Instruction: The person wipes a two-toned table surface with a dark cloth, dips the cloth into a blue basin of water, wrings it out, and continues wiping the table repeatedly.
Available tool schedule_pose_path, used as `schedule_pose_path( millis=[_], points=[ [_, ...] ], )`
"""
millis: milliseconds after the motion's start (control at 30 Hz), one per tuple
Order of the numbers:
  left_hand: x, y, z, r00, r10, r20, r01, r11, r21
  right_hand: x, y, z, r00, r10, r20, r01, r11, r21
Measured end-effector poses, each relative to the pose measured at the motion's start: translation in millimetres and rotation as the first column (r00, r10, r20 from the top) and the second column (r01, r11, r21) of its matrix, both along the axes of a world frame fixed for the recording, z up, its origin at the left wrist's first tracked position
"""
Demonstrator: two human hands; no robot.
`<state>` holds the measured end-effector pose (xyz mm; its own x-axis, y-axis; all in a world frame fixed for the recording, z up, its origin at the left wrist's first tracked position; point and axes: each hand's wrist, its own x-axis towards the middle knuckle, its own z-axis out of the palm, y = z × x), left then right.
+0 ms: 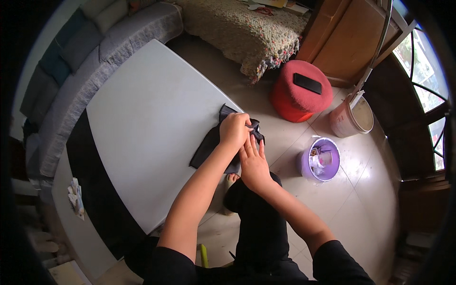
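A thin black cloth [207,148] lies over the right edge of the white-topped table [147,104], its far end bunched up. My left hand [233,129] is closed on the bunched part, thumb and fingers pinching the fabric. Just to the right and nearer to me, my right hand [254,164] touches the same bunch with its fingers stretched out and a little apart. Its thumb is hidden, and the two hands meet at the fingertips. Folds cover what, if anything, lies inside the cloth.
On the floor to the right stand a purple bin [321,160] with litter, a pink bucket [350,118] and a red stool [299,97] bearing a black phone [307,83]. A crumpled tissue pack [75,197] sits at the table's left. A sofa [114,52] runs along the far left.
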<state>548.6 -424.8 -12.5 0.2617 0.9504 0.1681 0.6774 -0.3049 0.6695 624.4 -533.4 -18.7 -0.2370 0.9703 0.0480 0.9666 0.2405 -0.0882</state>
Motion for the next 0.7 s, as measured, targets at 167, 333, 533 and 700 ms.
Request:
schedule_pose_path(
  millis=[167, 333, 533, 700],
  points=[
    [-29, -18, -5, 0.989, -0.124, -0.075, 0.111, 0.982, -0.153, -7, -26, 8, 0.986, 0.090, -0.141, -0.108, 0.986, -0.128],
    [-6, -18, -7, 0.997, -0.079, 0.022, 0.079, 0.997, 0.014, -6, -22, 4, 0.980, 0.002, -0.199, -0.026, 0.993, -0.116],
    [3, -8, -12, 0.999, 0.034, 0.043, -0.032, 0.999, -0.026, 4, -1, 13, 0.966, -0.024, -0.256, -0.005, 0.994, -0.111],
    [-59, -47, -7, 0.998, 0.051, -0.023, -0.055, 0.971, -0.234, -32, -40, 7, 0.981, 0.152, -0.125, -0.164, 0.982, -0.091]
  ],
)
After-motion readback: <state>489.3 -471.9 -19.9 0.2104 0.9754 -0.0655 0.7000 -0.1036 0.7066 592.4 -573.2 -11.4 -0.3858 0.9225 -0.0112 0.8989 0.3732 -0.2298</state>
